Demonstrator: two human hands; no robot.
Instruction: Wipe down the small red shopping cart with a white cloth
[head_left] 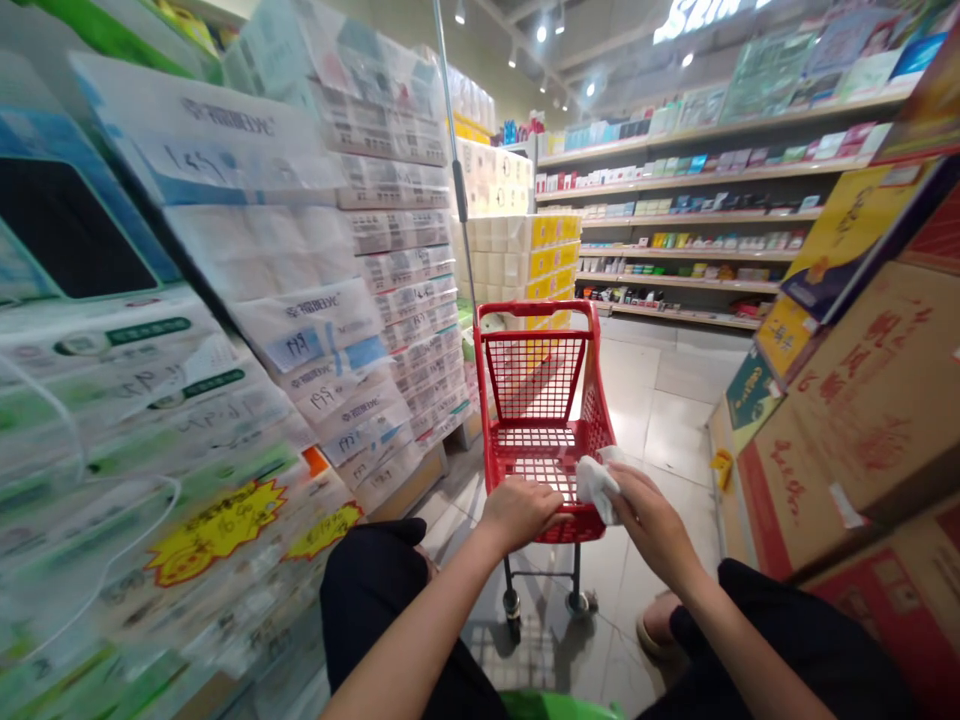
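Note:
A small red shopping cart (491,405) with a grid basket stands in front of me on its wheels, and its basket looks bare inside. My left hand (521,515) grips the near rim of the basket, fingers curled over it. At the basket's near right corner, my right hand (651,515) pinches a crumpled white cloth or tissue (598,490), which is against the red rim. Which of the two it is, I cannot tell. A thin metal pole (459,190) rises from the cart's left side.
Stacked tissue packs (405,270) with yellow price signs (217,530) line the left. Cardboard cartons (885,390) are piled on the right. Shelves (697,220) of small boxed goods stand at the back. Pale floor tiles (667,400) show beyond the cart; my knees flank it.

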